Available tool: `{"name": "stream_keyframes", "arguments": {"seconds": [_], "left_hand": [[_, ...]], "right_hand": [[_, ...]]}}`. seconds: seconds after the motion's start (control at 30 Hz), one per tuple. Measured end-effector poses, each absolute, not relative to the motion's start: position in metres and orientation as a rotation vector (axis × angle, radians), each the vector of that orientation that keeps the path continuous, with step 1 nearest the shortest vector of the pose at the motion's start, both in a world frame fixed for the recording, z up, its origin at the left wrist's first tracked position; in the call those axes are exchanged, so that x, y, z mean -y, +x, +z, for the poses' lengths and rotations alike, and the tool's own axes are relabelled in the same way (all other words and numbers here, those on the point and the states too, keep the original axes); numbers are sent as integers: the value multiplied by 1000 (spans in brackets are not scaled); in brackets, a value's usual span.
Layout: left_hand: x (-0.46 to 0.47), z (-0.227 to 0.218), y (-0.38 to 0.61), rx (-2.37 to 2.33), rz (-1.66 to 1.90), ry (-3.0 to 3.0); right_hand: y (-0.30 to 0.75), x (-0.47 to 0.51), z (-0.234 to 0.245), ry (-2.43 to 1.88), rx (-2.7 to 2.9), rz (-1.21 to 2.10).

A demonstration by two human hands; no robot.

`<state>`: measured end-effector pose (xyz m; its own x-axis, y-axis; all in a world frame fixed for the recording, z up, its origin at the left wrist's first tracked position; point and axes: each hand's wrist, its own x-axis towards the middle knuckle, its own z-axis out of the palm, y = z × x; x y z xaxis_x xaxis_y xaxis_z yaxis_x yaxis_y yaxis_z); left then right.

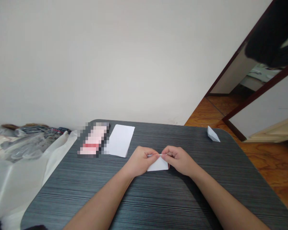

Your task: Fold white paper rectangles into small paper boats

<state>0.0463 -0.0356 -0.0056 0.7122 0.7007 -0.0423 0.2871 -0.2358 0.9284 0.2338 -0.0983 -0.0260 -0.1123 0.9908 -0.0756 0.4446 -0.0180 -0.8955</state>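
A small piece of folded white paper point(157, 165) is held between both hands over the middle of the dark table. My left hand point(143, 159) pinches its top edge with thumb and forefinger. On the other side, my right hand point(177, 159) pinches the same top edge, the two thumb tips almost touching. The lower part of the paper hangs down below the thumbs, with a straight bottom edge. Fingers hide its upper corners and back.
A stack of white paper point(122, 140) lies at the back left of the dark wood-grain table point(91, 191), beside a pixelated pink and black object point(93, 140). A folded white paper shape point(213, 134) stands at the back right. Plastic-covered goods point(28, 143) lie left of the table.
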Motion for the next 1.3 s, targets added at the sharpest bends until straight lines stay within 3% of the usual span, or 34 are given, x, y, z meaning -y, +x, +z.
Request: {"name": "stream_keyframes", "arguments": {"seconds": [0.8, 1.3], "left_hand": [[34, -9, 47, -845, 462, 1814], [34, -9, 48, -850, 452, 1756]], "right_hand": [[239, 97, -29, -1420, 1375, 1360], [240, 97, -27, -1448, 1480, 1242]]}}
